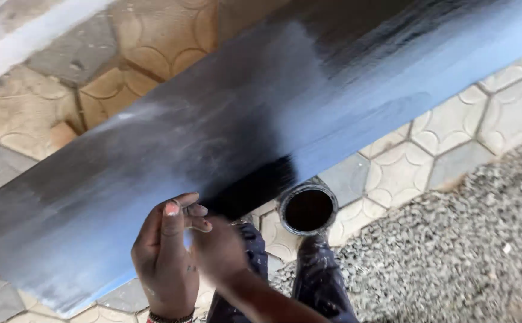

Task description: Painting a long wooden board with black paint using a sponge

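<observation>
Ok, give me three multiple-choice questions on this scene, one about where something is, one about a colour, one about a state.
1. Where is the round tin?
A. On the paving below the long dark painted board
B. On top of the board
C. On the gravel

2. What colour is its content?
A. White
B. Dark brown to black
C. Red

3. How does the left hand sit?
A. Flat on the ground
B. Inside the tin
C. At the board's near edge, beside the blurred right hand

Answers: A, the tin stands on tiles under the board's edge; B, its inside looks dark; C, its fingers curl at the edge.
</observation>
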